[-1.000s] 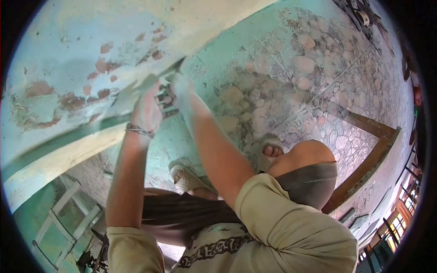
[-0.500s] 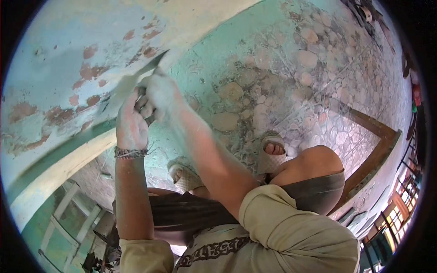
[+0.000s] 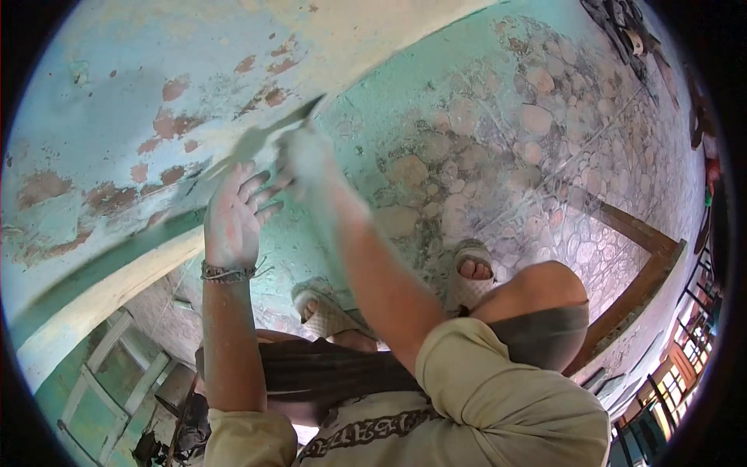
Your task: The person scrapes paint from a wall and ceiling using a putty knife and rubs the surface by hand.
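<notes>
My right hand [image 3: 307,159], dusted white and blurred by motion, is wrapped round a scraper. The dark, thin blade of the scraper [image 3: 313,106] points up along the wall; its handle is hidden in the fist. Just to the left, my left hand [image 3: 236,219] is raised with its palm showing and fingers spread, holding nothing. White dust coats this palm too, and a braided bracelet [image 3: 226,272] circles the wrist. Both hands are close to the pale blue painted wall [image 3: 117,124], which has brown patches where the paint is gone.
Below is a stone-patterned floor [image 3: 537,121] with green paint and dust. My sandalled feet [image 3: 471,272] are on it. A wooden frame [image 3: 622,226] lies to the right. At lower left stands a pale wooden piece [image 3: 117,373]. Dark items [image 3: 615,23] lie at the top right.
My hands were together near the scraper; now the right hand has moved away to the right with the scraper. The left hand's fingers have uncurled and spread. The view has shifted slightly.
</notes>
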`<state>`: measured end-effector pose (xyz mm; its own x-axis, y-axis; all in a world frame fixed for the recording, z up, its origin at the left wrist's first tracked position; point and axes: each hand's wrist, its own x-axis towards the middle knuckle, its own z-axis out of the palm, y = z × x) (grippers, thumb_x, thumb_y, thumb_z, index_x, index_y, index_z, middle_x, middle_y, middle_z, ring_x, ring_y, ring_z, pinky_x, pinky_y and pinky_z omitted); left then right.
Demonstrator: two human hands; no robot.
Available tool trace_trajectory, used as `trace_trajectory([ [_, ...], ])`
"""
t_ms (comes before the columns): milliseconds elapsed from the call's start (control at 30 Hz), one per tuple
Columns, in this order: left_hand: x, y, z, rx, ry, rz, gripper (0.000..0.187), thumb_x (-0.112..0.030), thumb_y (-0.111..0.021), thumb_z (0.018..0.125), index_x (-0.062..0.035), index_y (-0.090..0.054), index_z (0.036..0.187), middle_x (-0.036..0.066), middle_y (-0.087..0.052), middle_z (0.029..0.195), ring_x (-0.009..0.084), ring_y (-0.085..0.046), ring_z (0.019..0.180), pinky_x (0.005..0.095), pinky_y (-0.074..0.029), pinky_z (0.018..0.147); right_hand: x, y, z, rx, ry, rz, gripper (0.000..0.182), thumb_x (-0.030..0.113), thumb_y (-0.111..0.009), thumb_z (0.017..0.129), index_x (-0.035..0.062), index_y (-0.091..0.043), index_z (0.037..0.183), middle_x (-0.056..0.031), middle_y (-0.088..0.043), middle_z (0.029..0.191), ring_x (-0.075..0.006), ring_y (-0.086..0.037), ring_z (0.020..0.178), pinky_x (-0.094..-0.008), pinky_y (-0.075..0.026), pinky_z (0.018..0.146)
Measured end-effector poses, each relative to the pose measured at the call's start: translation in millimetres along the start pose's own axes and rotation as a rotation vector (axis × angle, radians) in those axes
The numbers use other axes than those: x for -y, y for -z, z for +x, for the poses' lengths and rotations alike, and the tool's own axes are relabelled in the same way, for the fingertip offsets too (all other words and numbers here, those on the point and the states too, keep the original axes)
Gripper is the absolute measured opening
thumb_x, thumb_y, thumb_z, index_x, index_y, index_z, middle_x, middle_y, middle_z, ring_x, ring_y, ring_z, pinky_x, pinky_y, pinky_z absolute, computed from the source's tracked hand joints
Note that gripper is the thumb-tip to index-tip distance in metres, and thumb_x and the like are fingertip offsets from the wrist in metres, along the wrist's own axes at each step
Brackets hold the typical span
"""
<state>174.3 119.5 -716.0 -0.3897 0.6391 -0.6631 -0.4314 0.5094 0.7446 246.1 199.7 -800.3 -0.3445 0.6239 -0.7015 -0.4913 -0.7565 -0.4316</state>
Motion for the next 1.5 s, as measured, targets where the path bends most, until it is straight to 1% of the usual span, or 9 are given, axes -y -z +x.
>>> trace_trajectory([
  [200,-9.0,17.1,-0.5,0.018,-0.104,-0.059,0.038,-0.033,-0.047,0.096,-0.0049,-0.049,0.121,0.006,-0.058,0.106,0.0165,-0.059,0.094,0.0338,-0.049,0.078,33.8,-30.8,-65.4,0.081,-0.161,-0.019,0.032,-0.001,-0.044,0.08,0.0025,-0.036,0.111,-0.0104,-0.047,0.071,-0.0193,-0.05,0.051,-0.0302,-0.035,0.035],
  [367,-3.2,37.2,-4.2,0.044,-0.216,0.177,0.05,-0.04,-0.043,0.096,-0.0013,-0.043,0.128,0.012,-0.054,0.118,0.0211,-0.055,0.105,0.0363,-0.045,0.089,-21.0,-47.7,-39.7,-0.053,0.188,-0.035,0.03,0.001,-0.044,0.081,0.0011,-0.036,0.109,-0.0128,-0.047,0.074,-0.0219,-0.051,0.05,-0.0305,-0.035,0.034],
  [600,-12.2,29.8,-20.8,0.113,-0.1,-0.102,0.057,-0.045,-0.04,0.096,0.002,-0.042,0.129,0.016,-0.053,0.118,0.0273,-0.053,0.108,0.0426,-0.043,0.09,16.2,-15.9,-38.2,-0.005,-0.016,-0.065,0.048,0.017,-0.045,0.09,-0.0077,-0.036,0.131,-0.0319,-0.055,0.116,-0.0442,-0.052,0.111,-0.0425,-0.039,0.097],
  [867,-18.7,28.3,-34.1,0.067,-0.119,-0.07,0.059,-0.043,-0.038,0.097,0.0048,-0.039,0.131,0.021,-0.052,0.122,0.0346,-0.051,0.113,0.0454,-0.041,0.097,-36.8,-21.1,-4.2,-0.056,0.512,-0.522,0.046,0.003,-0.038,0.086,-0.0013,-0.033,0.132,-0.0208,-0.055,0.09,-0.0267,-0.059,0.065,-0.0347,-0.051,0.054],
  [967,-17.6,42.4,-41.7,0.101,-0.17,-0.004,0.058,-0.041,-0.043,0.096,0.0059,-0.04,0.131,0.022,-0.051,0.124,0.0336,-0.05,0.116,0.0442,-0.038,0.099,15.2,-0.7,-18.6,0.128,-0.034,-0.025,0.046,0.004,-0.039,0.085,-0.0022,-0.033,0.13,-0.0188,-0.054,0.087,-0.0238,-0.056,0.053,-0.0335,-0.048,0.044],
  [1067,-23.8,40.3,-44.7,-0.144,-0.328,0.184,0.054,-0.038,-0.044,0.095,0.0042,-0.044,0.129,0.019,-0.05,0.125,0.0292,-0.049,0.115,0.04,-0.039,0.097,-47.3,-63.9,-84.6,0.104,0.034,-0.049,0.045,0.003,-0.043,0.083,-0.0034,-0.032,0.126,-0.0162,-0.052,0.084,-0.0203,-0.052,0.045,-0.034,-0.042,0.033],
  [1233,-12.6,71.5,-39.9,0.071,-0.637,0.244,0.047,-0.031,-0.048,0.093,-0.0001,-0.048,0.129,0.012,-0.051,0.126,0.0223,-0.05,0.112,0.03,-0.042,0.087,-69.0,-73.2,-67.4,0.061,0.141,-0.019,0.049,0.002,-0.047,0.083,0.0005,-0.03,0.128,-0.0153,-0.051,0.085,-0.0193,-0.052,0.051,-0.0335,-0.04,0.034],
  [1300,5.2,73.9,-41.0,-0.05,-0.528,0.203,0.048,-0.032,-0.05,0.093,-0.0008,-0.048,0.13,0.012,-0.051,0.123,0.0216,-0.049,0.111,0.0303,-0.041,0.085,-133.7,-70.0,-13.8,-0.173,0.349,-0.032,0.048,0.004,-0.046,0.085,0.0045,-0.03,0.13,-0.0138,-0.051,0.085,-0.0186,-0.053,0.054,-0.0349,-0.043,0.039],
  [1500,12.6,74.7,-65.6,-0.214,-0.196,0.242,0.057,-0.041,-0.052,0.091,-0.0011,-0.044,0.131,0.011,-0.054,0.12,0.0223,-0.053,0.103,0.036,-0.041,0.088,-39.2,-26.9,-35.9,-0.05,-0.007,0.326,0.066,0.005,-0.046,0.087,0.0176,-0.017,0.145,-0.0114,-0.05,0.089,-0.0152,-0.051,0.061,-0.0335,-0.045,0.049],
])
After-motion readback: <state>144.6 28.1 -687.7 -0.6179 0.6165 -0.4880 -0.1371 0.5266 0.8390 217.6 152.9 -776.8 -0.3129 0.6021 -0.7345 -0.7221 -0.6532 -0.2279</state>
